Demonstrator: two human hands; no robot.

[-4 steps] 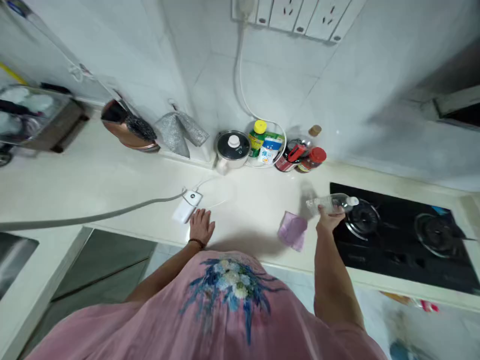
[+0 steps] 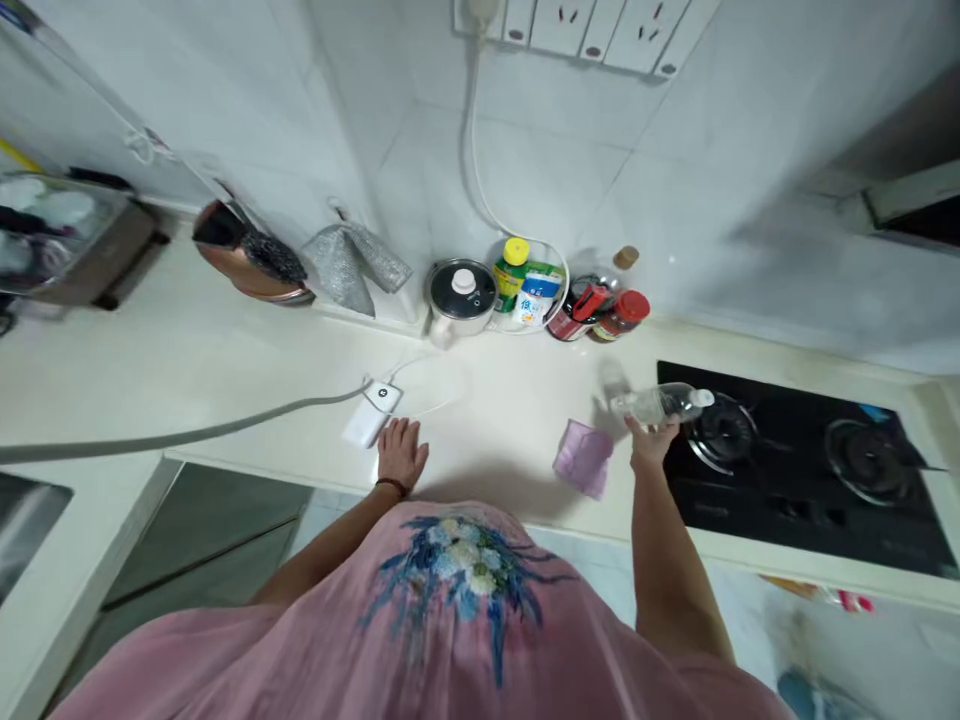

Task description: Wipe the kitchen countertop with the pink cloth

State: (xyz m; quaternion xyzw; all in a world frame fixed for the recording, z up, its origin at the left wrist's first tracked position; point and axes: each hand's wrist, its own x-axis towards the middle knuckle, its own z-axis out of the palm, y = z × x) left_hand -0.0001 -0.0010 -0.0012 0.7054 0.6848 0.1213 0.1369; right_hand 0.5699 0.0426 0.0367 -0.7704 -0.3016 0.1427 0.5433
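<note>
Fingers of the right hand (image 2: 654,443) curled around a clear bottle (image 2: 660,405), thumb toward the left; holding it tipped almost onto its side, base end above a pale countertop (image 2: 517,385), white cap (image 2: 702,398) pointing right, over the left part of a black hob (image 2: 795,470) with two burners; cannot tell whether the underside of the bottle touches any surface; left hand (image 2: 401,455) resting palm down near the front edge of the countertop, fingers laid out flat and slightly apart (dark bracelet (image 2: 392,487) around the wrist); fingertips close beside a white device (image 2: 371,418) with a round black mark; grey cable (image 2: 180,437) running in from the left to that device; purple cloth (image 2: 583,458) lying between both hands, nearer the right one.

Along the back, from left to right: silver cloth (image 2: 341,268) hanging on the wall (image 2: 525,150), small pot (image 2: 460,297) with a lid, green bottle (image 2: 510,280) with a yellow cap, blue and white packet (image 2: 535,300), dark jar (image 2: 566,324), red-lidded jar (image 2: 626,308); white cord (image 2: 472,140) looping down from a socket panel (image 2: 628,40); pink garment (image 2: 300,650) with blue and white flowers filling the bottom of the view, between the forearms.
</note>
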